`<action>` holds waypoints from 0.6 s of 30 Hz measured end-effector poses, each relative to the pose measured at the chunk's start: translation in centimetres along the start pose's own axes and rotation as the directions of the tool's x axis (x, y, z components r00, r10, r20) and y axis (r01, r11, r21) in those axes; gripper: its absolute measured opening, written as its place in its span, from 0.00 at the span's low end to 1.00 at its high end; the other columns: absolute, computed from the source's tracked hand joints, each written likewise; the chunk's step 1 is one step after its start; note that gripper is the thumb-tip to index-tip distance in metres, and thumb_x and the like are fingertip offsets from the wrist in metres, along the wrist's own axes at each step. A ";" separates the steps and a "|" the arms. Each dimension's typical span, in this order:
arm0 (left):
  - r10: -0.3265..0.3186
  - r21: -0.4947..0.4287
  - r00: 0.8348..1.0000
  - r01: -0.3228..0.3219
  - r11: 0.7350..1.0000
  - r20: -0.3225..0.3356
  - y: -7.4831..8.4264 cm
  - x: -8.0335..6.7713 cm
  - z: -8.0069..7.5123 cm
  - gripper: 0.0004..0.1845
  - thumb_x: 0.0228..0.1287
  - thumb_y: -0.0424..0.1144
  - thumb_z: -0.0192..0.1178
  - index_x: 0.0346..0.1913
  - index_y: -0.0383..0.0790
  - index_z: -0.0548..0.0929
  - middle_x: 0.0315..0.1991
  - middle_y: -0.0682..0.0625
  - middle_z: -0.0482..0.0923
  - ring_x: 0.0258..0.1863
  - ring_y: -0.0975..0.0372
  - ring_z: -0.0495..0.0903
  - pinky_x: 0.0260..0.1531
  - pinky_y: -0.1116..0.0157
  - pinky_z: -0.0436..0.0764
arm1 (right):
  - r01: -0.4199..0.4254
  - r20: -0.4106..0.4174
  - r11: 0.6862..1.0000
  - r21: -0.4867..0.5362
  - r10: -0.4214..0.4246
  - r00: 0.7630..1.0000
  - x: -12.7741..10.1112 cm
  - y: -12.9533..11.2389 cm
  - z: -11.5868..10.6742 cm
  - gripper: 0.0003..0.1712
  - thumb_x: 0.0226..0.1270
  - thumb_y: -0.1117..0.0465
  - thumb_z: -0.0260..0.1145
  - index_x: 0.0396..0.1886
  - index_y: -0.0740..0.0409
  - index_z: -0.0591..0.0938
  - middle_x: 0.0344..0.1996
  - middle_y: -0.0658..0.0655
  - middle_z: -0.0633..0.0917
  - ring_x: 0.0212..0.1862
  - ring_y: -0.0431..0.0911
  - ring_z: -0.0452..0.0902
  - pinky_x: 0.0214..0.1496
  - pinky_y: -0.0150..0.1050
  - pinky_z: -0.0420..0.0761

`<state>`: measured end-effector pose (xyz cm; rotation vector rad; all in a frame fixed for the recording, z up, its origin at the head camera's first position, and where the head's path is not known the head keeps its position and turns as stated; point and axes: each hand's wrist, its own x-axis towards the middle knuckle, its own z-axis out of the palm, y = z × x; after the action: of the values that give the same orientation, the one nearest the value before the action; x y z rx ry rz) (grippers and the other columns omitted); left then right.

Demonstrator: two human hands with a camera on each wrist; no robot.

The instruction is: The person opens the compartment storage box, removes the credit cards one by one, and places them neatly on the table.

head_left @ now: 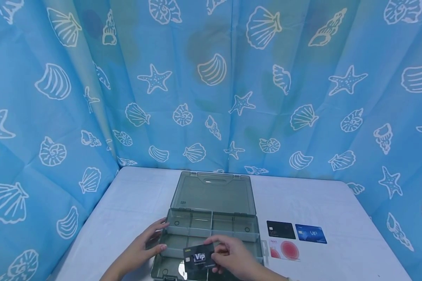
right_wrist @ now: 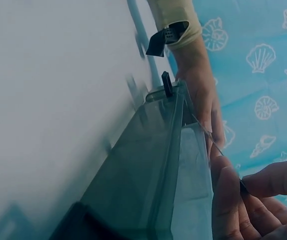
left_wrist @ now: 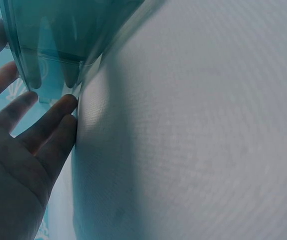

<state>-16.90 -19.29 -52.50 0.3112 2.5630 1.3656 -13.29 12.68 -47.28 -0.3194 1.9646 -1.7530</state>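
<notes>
Here, held card: black VIP card (head_left: 199,260), pinched by thumb and fingers of right hand (head_left: 233,255), hovering over the front compartments of the box.
Box: grey-green see-through organizer box (head_left: 211,230), lid open and leaning back, dividers inside, sits on white table (head_left: 133,203).
Left hand: left hand (head_left: 145,246) rests against the box's left wall, fingers straight and spread, gripping nothing.
Head view only: three more cards on the table right of the box, well apart from the hands: black card (head_left: 280,229), blue card (head_left: 311,233), white-and-red card (head_left: 285,249).
Left wrist view only: fingertips (left_wrist: 66,105) touch the box's lower edge at table level.
Right wrist view only: card seen edge-on between fingers (right_wrist: 233,200); left sleeve cuff beyond the box.
Backdrop: blue shell-print curtain (head_left: 56,97).
</notes>
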 end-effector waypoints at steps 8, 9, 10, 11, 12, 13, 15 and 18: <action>0.015 -0.011 1.000 -0.015 1.000 0.007 -0.1 -0.1 -0.1 0.36 0.68 0.53 0.67 0.75 0.47 0.69 0.79 0.39 0.56 0.72 0.37 0.64 0.70 0.39 0.66 | -0.012 -0.045 0.999 -0.048 0.010 0.999 -0.8 0.2 -1.3 0.22 0.71 0.66 0.64 0.63 0.57 0.80 0.32 0.56 0.86 0.32 0.47 0.85 0.32 0.37 0.86; 0.013 -0.008 1.000 -0.013 1.000 0.007 -0.1 -0.1 -0.1 0.36 0.68 0.54 0.67 0.75 0.47 0.69 0.79 0.39 0.56 0.72 0.37 0.64 0.70 0.39 0.66 | -0.013 -0.050 0.998 -0.056 0.011 0.999 -0.9 0.2 -1.5 0.22 0.71 0.66 0.63 0.63 0.57 0.79 0.32 0.56 0.86 0.32 0.47 0.85 0.32 0.37 0.86; 0.012 -0.006 1.000 -0.012 1.000 0.008 -0.1 -0.1 -0.1 0.36 0.68 0.54 0.66 0.75 0.48 0.69 0.79 0.39 0.56 0.72 0.36 0.65 0.69 0.39 0.66 | -0.014 -0.052 0.998 -0.063 0.011 0.999 -1.0 0.3 -1.8 0.22 0.71 0.66 0.63 0.64 0.57 0.79 0.33 0.56 0.86 0.32 0.48 0.85 0.32 0.37 0.86; 0.011 -0.007 1.000 -0.011 1.000 0.009 -0.1 -0.1 -0.2 0.36 0.68 0.54 0.66 0.75 0.48 0.69 0.79 0.39 0.56 0.72 0.36 0.65 0.69 0.39 0.66 | -0.016 -0.055 0.998 -0.067 0.012 0.998 -1.1 0.3 -2.0 0.22 0.72 0.66 0.63 0.64 0.57 0.79 0.33 0.55 0.86 0.32 0.48 0.85 0.32 0.37 0.86; 0.009 -0.009 1.000 -0.009 1.000 0.011 -0.1 -0.1 -0.2 0.36 0.68 0.54 0.66 0.75 0.48 0.69 0.79 0.39 0.56 0.72 0.36 0.65 0.69 0.38 0.66 | -0.018 -0.059 0.997 -0.070 0.014 0.998 -1.2 0.4 -2.2 0.22 0.72 0.66 0.63 0.64 0.57 0.79 0.33 0.55 0.86 0.33 0.48 0.85 0.31 0.37 0.85; 0.008 -0.010 1.000 -0.007 1.000 0.013 -0.1 -0.1 -0.2 0.36 0.68 0.54 0.66 0.75 0.48 0.69 0.79 0.39 0.56 0.72 0.36 0.65 0.69 0.38 0.66 | -0.018 -0.063 0.997 -0.075 0.013 0.998 -1.4 0.4 -2.4 0.22 0.72 0.66 0.62 0.64 0.58 0.79 0.33 0.55 0.86 0.32 0.48 0.85 0.31 0.37 0.85; 0.009 -0.012 1.000 -0.009 1.000 0.018 -0.1 -0.1 -0.2 0.36 0.68 0.54 0.66 0.75 0.48 0.69 0.79 0.39 0.56 0.71 0.36 0.65 0.69 0.38 0.67 | -0.023 -0.077 0.996 -0.087 0.017 0.997 -1.6 0.4 -2.9 0.22 0.72 0.66 0.62 0.64 0.57 0.79 0.34 0.55 0.86 0.32 0.48 0.84 0.30 0.36 0.84; 0.016 -0.020 1.000 -0.015 1.000 0.025 -0.2 -0.1 -0.3 0.36 0.68 0.53 0.66 0.75 0.48 0.69 0.79 0.39 0.56 0.71 0.36 0.65 0.69 0.38 0.67 | -0.031 -0.112 0.993 -0.110 0.019 0.994 -2.1 0.5 -3.6 0.20 0.72 0.66 0.62 0.63 0.56 0.80 0.34 0.54 0.86 0.31 0.48 0.84 0.28 0.36 0.83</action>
<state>-16.92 -19.63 -52.48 0.3432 2.5302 1.3831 -13.24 16.84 -47.17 -0.2385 2.1405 -1.6813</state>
